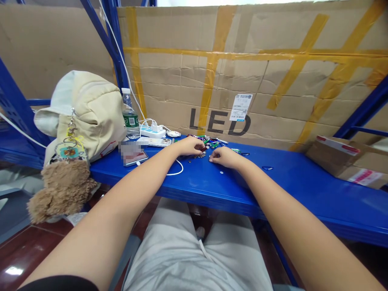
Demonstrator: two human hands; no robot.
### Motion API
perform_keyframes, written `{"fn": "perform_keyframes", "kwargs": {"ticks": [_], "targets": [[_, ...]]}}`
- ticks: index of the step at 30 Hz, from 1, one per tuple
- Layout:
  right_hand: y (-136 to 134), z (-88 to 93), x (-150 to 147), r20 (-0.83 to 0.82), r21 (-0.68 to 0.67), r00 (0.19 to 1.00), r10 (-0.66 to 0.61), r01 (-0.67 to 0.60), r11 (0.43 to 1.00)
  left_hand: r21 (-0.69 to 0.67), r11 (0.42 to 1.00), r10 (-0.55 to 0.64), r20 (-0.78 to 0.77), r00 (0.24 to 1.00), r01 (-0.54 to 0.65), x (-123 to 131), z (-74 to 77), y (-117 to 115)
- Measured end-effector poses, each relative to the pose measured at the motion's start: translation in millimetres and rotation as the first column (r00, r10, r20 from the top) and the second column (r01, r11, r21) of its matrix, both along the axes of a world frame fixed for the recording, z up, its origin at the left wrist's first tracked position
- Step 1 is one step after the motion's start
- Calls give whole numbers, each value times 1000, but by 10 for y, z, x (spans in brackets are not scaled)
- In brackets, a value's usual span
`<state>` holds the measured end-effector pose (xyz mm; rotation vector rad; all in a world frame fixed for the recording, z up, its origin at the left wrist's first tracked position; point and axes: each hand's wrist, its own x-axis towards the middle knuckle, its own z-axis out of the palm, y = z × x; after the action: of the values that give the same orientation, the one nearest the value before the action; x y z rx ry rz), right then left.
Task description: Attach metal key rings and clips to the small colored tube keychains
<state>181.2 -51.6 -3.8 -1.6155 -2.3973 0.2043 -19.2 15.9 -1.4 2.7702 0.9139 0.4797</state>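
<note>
My left hand [191, 146] is over the blue shelf top, its fingers curled down at a small dark red piece [200, 148]; whether it grips this piece is hard to see. Small round discs [203, 154] lie just below its fingertips. To its right is my right hand [223, 157], apart from the left, with thumb and fingers pinched together. What these fingers hold, if anything, is too small to make out. Behind both hands spreads a pile of small shiny pieces [214, 143] in green, purple and silver. One pale disc [221, 172] lies alone in front of my right hand.
Blue loops [267, 167] lie farther right on the shelf [291, 182]. An opened cardboard box [342, 157] stands at the right end. Leftward are a phone [135, 157], a power strip [153, 131], a water bottle [131, 117] and a cream bag [93, 109]. A large carton [182, 81] stands behind.
</note>
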Motion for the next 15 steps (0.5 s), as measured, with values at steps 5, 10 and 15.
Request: {"fn": "perform_keyframes", "kwargs": {"ticks": [5, 10, 15], "targets": [[-50, -19, -21, 64, 25, 998, 17, -19, 1000, -37, 999, 6, -27, 1000, -7, 2, 7, -15], [-51, -20, 21, -72, 176, 996, 54, -40, 984, -13, 1000, -6, -43, 999, 5, 4, 35, -55], [-27, 8, 28, -352, 367, 933, 76, 63, 928, -56, 998, -25, -28, 999, 23, 33, 87, -143]]}}
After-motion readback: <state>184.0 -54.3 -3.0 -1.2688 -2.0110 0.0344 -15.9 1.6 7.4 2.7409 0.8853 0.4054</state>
